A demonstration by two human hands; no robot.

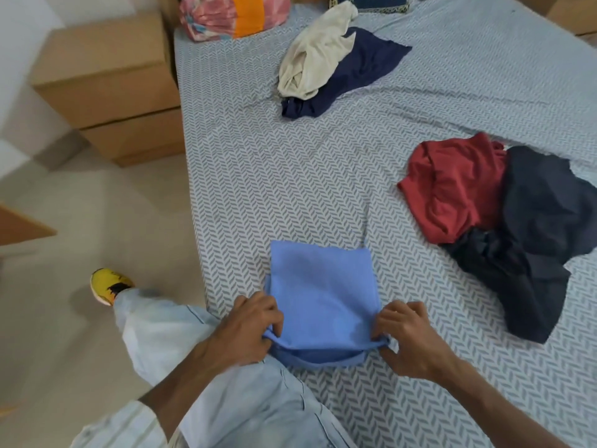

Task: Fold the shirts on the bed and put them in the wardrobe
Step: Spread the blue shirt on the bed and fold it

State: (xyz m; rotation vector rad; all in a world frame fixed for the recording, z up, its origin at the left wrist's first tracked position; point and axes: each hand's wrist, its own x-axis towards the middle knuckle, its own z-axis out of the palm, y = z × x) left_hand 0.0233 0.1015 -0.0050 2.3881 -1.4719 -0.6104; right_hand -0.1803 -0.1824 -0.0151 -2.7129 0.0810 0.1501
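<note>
- Near the bed's [290,176] front edge lies a light blue shirt [323,292], folded to a neat rectangle, its near hem lifted.
- Left hand [248,328] pinches the near left corner with curled fingers [274,318]; right hand [410,337] pinches the near right corner the same way.
- Unfolded on the herringbone sheet: a red shirt [452,189] touching a dark shirt [533,240], and farther off a cream shirt [316,50] over a navy shirt [355,72].
- Wooden drawers [106,85] stand left of the bed.
</note>
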